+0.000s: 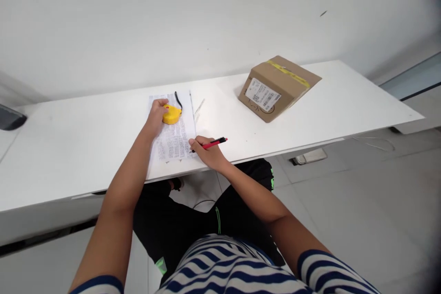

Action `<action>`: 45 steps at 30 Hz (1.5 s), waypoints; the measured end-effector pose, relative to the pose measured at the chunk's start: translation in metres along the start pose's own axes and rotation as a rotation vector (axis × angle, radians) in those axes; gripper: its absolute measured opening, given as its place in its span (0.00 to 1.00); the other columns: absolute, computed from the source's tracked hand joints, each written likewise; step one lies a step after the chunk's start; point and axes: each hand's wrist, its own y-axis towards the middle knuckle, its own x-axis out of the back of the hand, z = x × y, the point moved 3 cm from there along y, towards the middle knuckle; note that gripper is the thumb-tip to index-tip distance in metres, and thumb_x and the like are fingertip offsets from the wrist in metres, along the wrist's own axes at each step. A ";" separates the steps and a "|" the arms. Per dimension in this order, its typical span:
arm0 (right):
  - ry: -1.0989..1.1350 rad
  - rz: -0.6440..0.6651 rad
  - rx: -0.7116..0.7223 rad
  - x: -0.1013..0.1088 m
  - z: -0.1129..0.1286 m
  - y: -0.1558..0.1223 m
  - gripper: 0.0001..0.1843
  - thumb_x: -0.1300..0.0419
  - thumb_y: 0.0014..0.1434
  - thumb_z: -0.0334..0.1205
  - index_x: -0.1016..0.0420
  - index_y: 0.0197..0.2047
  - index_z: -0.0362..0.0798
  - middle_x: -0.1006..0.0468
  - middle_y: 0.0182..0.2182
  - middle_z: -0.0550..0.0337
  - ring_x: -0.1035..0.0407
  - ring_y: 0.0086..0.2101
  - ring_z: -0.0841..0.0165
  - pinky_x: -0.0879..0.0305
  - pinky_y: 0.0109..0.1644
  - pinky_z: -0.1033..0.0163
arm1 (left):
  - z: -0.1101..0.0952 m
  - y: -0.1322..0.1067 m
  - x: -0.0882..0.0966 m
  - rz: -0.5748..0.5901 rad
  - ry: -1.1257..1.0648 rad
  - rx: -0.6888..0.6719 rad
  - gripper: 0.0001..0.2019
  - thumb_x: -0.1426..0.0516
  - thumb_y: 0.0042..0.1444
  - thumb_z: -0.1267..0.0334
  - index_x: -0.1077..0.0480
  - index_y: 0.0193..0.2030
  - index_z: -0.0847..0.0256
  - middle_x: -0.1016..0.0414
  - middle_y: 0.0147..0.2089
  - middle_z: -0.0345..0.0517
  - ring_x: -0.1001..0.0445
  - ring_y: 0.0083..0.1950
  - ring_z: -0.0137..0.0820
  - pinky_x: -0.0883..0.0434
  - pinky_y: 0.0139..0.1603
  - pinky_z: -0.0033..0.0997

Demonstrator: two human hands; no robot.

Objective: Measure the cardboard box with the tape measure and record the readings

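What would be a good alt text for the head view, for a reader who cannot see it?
The right fingers hold a red and black pen near the right edge of a printed sheet, while the left fingers hold a yellow tape measure over it. A taped cardboard box is farther right on the white table.

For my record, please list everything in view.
Wall: 1, white, behind
Table: 1, white, centre
Printed paper: count unclear, white, on table
Slim item: 1, pale, beside paper
Tape measure: 1, yellow, over paper
Pen: 1, red-black, paper's right edge
Box: 1, brown, table's right
Dark object: 1, black, far left
Floor: 1, grey, below
Pale object: 1, whitish, below table
Shirt: 1, blue-white striped, bottom
Trousers: 1, black, bottom
Left grip: 1, on tape measure
Right grip: 1, holding pen
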 end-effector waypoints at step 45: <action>-0.336 -0.098 0.379 0.037 -0.019 0.092 0.27 0.48 0.70 0.53 0.27 0.64 0.48 0.14 0.44 0.53 0.21 0.38 0.62 0.28 0.47 0.58 | -0.014 -0.031 -0.012 0.172 0.362 -0.104 0.25 0.28 0.50 0.59 0.21 0.56 0.50 0.35 0.48 0.44 0.32 0.41 0.30 0.25 0.53 0.41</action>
